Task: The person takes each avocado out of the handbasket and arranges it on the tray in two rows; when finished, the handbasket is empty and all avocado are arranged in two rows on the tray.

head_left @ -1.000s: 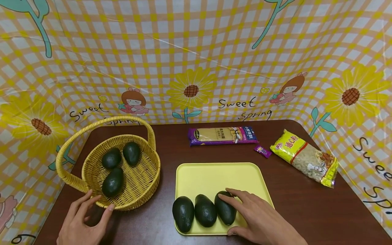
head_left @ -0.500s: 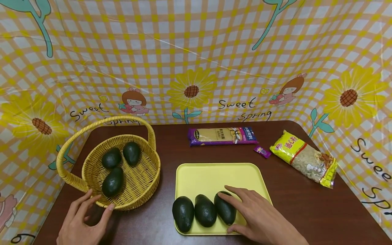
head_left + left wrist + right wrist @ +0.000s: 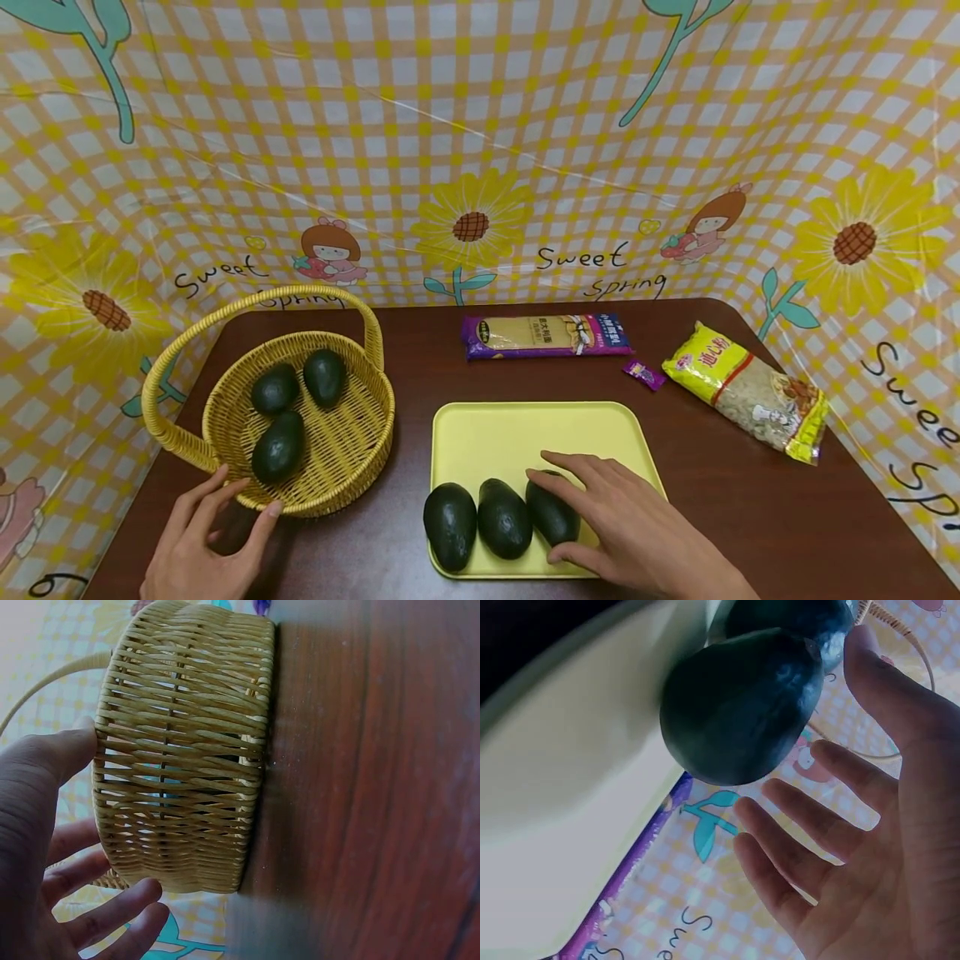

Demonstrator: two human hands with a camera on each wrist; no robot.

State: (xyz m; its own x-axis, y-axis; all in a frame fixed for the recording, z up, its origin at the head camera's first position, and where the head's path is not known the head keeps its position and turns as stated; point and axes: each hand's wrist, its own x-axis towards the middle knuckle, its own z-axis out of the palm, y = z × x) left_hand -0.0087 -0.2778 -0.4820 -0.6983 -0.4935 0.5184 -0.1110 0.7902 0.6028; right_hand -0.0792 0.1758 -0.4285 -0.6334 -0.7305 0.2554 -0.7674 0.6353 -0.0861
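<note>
Three dark green avocados stand side by side along the front of the yellow tray (image 3: 517,433): the left one (image 3: 451,527), the middle one (image 3: 505,518) and the right one (image 3: 551,512). My right hand (image 3: 626,521) hovers at the right avocado, its fingers spread and relaxed; the right wrist view shows the palm facing that avocado (image 3: 739,709) with a gap at the fingers. Left of the tray is a woven basket (image 3: 352,450) with three more avocados (image 3: 278,447) in it. My left hand (image 3: 202,537) is loosely spread at the basket's near rim, thumb tip against the rim in the left wrist view.
A pasta packet (image 3: 546,336) lies behind the tray, with a small purple wrapped piece (image 3: 644,375) close by. A yellow-ended bag (image 3: 750,392) lies at the right. The basket's tall handle (image 3: 262,300) arches over its left side. Patterned cloth (image 3: 480,125) encloses the dark table (image 3: 420,375).
My right hand has edged slightly left over the right avocado, its thumb drawn nearer to the fruit. The left hand and the basket look unmoved.
</note>
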